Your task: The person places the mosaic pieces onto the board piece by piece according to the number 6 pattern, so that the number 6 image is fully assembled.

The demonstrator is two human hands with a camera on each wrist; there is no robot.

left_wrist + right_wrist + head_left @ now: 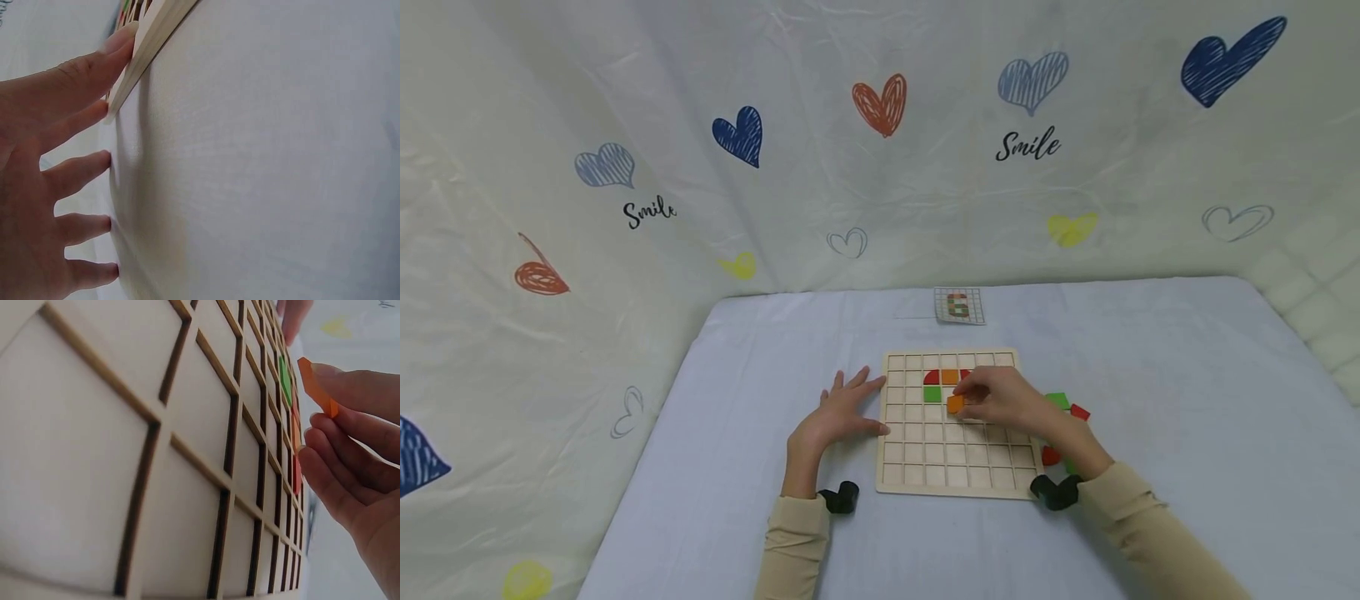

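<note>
A wooden grid board (925,454) lies on the white cloth. Set in its upper cells are a red rounded tile (932,377), an orange square tile (950,377), a second red tile partly hidden by the right hand, and a green square tile (932,394). My right hand (1007,400) pinches another orange tile (317,387) between thumb and fingers, held over the board just right of the green tile. My left hand (838,417) is spread, its thumb and index fingertip touching the board's left edge and the other fingertips resting on the cloth.
Loose green tiles (1057,400) and red tiles (1079,412) lie right of the board, partly under the right forearm. A small card (959,306) with a coloured grid figure lies behind the board. A curtain printed with hearts (880,104) hangs behind the table.
</note>
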